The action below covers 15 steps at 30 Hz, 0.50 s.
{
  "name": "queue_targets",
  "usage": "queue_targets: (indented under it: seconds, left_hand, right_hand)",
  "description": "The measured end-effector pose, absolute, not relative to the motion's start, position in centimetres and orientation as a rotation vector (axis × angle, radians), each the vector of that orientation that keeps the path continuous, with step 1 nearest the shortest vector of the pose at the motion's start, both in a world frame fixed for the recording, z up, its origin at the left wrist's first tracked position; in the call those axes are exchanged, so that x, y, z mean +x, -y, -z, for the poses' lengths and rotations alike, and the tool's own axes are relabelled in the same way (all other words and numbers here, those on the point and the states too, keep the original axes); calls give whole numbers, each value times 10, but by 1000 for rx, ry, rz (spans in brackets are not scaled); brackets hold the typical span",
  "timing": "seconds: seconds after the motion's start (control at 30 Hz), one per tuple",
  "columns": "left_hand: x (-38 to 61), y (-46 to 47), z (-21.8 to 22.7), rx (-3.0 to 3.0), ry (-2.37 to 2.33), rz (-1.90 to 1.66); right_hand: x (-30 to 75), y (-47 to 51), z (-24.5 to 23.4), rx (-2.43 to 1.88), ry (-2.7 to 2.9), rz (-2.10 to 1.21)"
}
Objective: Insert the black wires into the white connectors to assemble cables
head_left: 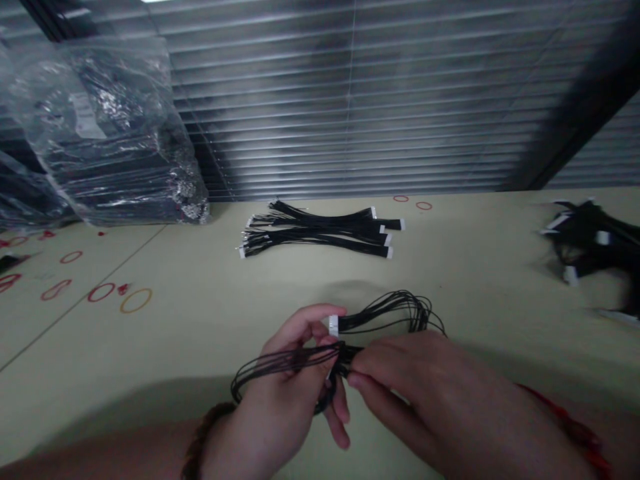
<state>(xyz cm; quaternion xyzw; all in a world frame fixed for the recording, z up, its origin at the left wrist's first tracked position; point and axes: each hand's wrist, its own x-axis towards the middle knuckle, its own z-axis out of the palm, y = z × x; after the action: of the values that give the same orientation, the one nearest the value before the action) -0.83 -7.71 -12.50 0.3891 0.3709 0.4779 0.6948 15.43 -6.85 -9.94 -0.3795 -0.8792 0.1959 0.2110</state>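
Gripping at the middle of the view, the left hand (283,393) is curling its fingers around a bundle of thin black wires (390,312), with a small white connector (333,325) poking out just above the thumb. The right hand (415,380) is reaching in from 4 o'clock, its fingers closing on the same bundle right beside the left hand and pinching the dark wires together. Its thumb is hidden, so I can't tell exactly how that pinch is sitting. Wire loops are bulging out toward 1 o'clock and 8 o'clock from the hands, above the pale green counter (175,333).

Looking farther out, a neat row of black wire harnesses (315,230) is lying at 12 o'clock, their white connectors (389,252) lining up along the right end. A looser heap of black harnesses (590,240) is sitting at 2 o'clock, blurring toward the edge. A bulging clear plastic bag (105,133) packed with dark wires is leaning at 10 o'clock against slatted blinds (350,100). Red and orange rings (136,300) are marking the counter at 9 o'clock. A beaded bracelet (203,433) is circling the left wrist, and a red cord (565,417) is circling the right.
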Motion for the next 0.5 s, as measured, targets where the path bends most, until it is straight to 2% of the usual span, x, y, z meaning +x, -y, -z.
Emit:
queue_targets:
  seconds: [0.13,0.33,0.4,0.5]
  left_hand:
    - [-7,77,127,877,-818,-1051]
    - [-8,78,126,901,-847,-1030]
    - [-8,78,126,909,-861,-1023]
    - [-9,77,125,904,-866,-1011]
  right_hand:
    - [158,71,103,-1003,2518,-424]
    - [152,71,95,-958,2550,-40]
    - [156,68,87,-1064,2526,-174]
    - [177,54,68,-1165,2518,-646]
